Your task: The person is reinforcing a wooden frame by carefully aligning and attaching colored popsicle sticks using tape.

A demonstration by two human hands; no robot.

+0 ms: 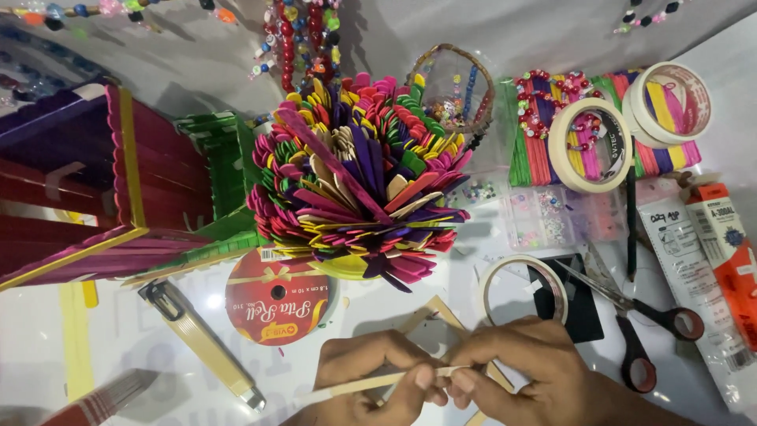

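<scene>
Both hands meet low in the view, just in front of the person, over the white surface (47,347). The left hand (371,379) and the right hand (520,371) pinch the same plain wooden craft stick (359,386), and both sets of fingers are closed on it: the left thumb and forefinger clamp it near its middle, while the right fingertips (461,381) nip its end where tape-like pale material seems wrapped, though that detail is too small to be sure of. The stick lies nearly level, its long axis running left to right with the free end tilting slightly down toward the left, past the left hand; so the free length lies on the left hand's side, and the right hand has only the tip. Beneath the hands lie a few more plain sticks (441,312) set at angles like a frame, partly hidden by the knuckles. Just beyond the right hand a roll of masking tape (523,285) lies flat, and scissors (639,323) with black and red handles lie to its right, well within reach of that hand. Beyond the left hand are a red ribbon spool (272,304) and a utility knife (201,343). A tub bristling with coloured sticks (359,177) stands behind them, in the middle of the surface.
</scene>
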